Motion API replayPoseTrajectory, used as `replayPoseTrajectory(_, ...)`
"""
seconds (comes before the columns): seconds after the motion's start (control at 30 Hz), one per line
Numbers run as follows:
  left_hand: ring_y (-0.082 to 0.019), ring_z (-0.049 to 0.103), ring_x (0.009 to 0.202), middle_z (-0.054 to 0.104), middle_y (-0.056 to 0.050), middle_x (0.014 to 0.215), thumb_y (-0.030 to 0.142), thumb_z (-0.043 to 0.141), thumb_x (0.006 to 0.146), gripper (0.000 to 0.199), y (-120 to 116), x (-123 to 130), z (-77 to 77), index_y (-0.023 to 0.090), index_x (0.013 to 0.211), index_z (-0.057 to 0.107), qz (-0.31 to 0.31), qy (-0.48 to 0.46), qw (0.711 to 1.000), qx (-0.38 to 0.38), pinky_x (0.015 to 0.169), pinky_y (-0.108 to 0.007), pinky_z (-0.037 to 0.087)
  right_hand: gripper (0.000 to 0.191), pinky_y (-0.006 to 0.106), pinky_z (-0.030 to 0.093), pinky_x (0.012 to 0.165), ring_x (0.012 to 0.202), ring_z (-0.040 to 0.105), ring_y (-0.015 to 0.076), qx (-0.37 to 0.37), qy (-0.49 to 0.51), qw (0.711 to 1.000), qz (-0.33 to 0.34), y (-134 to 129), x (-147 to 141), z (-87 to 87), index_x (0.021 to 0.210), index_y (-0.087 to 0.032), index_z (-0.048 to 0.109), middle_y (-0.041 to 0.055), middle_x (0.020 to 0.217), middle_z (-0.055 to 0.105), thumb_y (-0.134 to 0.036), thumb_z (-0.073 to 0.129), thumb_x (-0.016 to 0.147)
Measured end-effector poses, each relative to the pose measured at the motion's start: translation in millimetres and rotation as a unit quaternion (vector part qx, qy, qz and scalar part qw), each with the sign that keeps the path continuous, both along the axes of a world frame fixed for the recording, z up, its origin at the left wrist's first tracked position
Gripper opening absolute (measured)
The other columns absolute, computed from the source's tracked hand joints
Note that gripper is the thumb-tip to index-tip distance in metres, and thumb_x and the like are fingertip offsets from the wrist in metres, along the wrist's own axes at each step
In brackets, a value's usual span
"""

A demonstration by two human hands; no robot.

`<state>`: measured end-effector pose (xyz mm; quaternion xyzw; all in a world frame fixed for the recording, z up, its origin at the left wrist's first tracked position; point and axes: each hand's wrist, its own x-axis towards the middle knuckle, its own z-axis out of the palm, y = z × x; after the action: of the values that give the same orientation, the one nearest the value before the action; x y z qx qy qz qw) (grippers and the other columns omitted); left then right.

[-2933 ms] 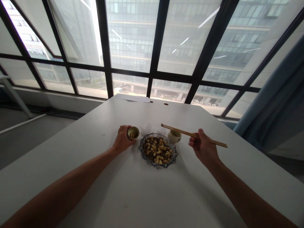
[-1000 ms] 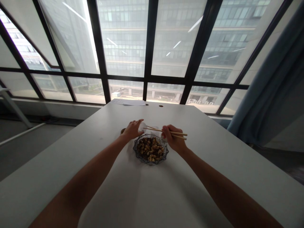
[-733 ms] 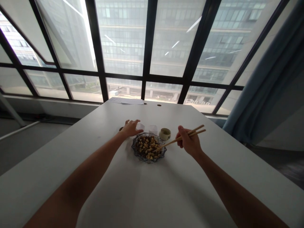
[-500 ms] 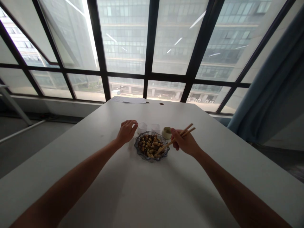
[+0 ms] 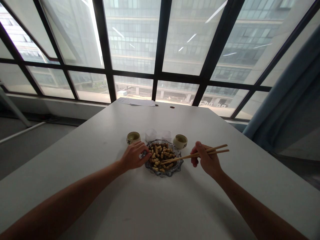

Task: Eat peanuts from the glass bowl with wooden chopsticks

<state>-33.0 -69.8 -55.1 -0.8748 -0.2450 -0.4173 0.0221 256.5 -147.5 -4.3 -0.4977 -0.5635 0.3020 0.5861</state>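
Note:
My right hand (image 5: 206, 159) grips a pair of wooden chopsticks (image 5: 186, 157), whose tips reach among the peanuts in shells (image 5: 160, 153). The peanuts lie with darker pieces in a scalloped glass bowl (image 5: 170, 173). At the bowl's left rim my left hand (image 5: 133, 156) is closed, its thumb and curled fingers around the edge of the glass. Just behind that hand stands a small pale green cup (image 5: 133, 136) with a dark written character. A matching cup (image 5: 180, 141) stands behind the bowl on the right. Two clear containers (image 5: 151, 134) sit between the cups.
Everything stands on a white table (image 5: 160, 206). Sheets of paper (image 5: 137, 101) lie at its far edge, near two round holes (image 5: 172, 107). Beyond are large windows with dark frames (image 5: 158, 43), and a blue curtain (image 5: 282, 110) hangs at the right.
My left hand has come down onto the bowl's left rim, uncovering the left cup. My right hand has moved right and lower, and the chopsticks lie flatter, tips still among the peanuts.

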Motion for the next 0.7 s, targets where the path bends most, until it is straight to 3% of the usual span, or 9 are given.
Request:
replayPoseTrajectory(0.17, -0.013, 0.049, 0.058, 0.052, 0.001, 0.062, 0.028, 0.053, 0.094, 0.020, -3, -2, -1.2, 0.020, 0.076, 0.055, -0.019, -0.012, 1.000, -0.018, 0.058, -0.027, 0.040, 0.056, 0.024, 0.047, 0.034, 0.035, 0.057, 0.0141, -0.031, -0.067, 0.993, 0.094, -3, 0, -2.5, 0.061, -0.018, 0.066, 0.0033, 0.046, 0.063, -0.071, 0.062, 0.082)
replayPoseTrajectory(0.23, -0.013, 0.049, 0.057, 0.052, 0.001, 0.061, 0.028, 0.052, 0.094, 0.021, -3, -2, -2.1, 0.020, 0.075, 0.055, -0.020, -0.013, 0.999, -0.030, 0.057, -0.026, 0.040, 0.053, 0.025, 0.050, 0.038, 0.039, 0.061, 0.0149, -0.004, -0.085, 0.993, 0.078, -3, -1, -3.0, 0.064, -0.019, 0.066, 0.0038, 0.049, 0.066, -0.068, 0.062, 0.083)
replayPoseTrajectory(0.4, -0.011, 0.049, 0.055, 0.050, 0.002, 0.058, 0.028, 0.052, 0.094, 0.022, -4, -2, -2.7, 0.019, 0.074, 0.056, -0.011, -0.020, 0.999, -0.037, 0.057, -0.025, 0.039, 0.053, 0.025, 0.050, 0.037, 0.039, 0.060, 0.0147, 0.079, -0.083, 0.993, -0.040, -5, 0, 5.9, 0.067, -0.019, 0.066, 0.0036, 0.050, 0.065, -0.068, 0.060, 0.085)
replayPoseTrajectory(0.47, -0.011, 0.048, 0.053, 0.047, 0.004, 0.057, 0.028, 0.055, 0.093, 0.019, -4, -3, -2.6, 0.019, 0.076, 0.057, -0.003, -0.029, 0.999, -0.036, 0.056, -0.024, 0.039, 0.052, 0.024, 0.048, 0.036, 0.037, 0.059, 0.0144, 0.088, -0.092, 0.991, -0.044, -7, 3, 12.5, 0.067, -0.019, 0.066, 0.0033, 0.048, 0.065, -0.067, 0.060, 0.086)
replayPoseTrajectory(0.7, -0.010, 0.046, 0.050, 0.047, 0.005, 0.054, 0.029, 0.055, 0.091, 0.019, -3, -3, -3.8, 0.019, 0.077, 0.059, 0.011, -0.033, 0.998, -0.055, 0.054, -0.022, 0.038, 0.049, 0.024, 0.049, 0.038, 0.038, 0.061, 0.0148, 0.061, -0.213, 0.971, 0.089, -16, 3, 26.3, 0.062, -0.020, 0.067, 0.0035, 0.049, 0.066, -0.060, 0.060, 0.089)
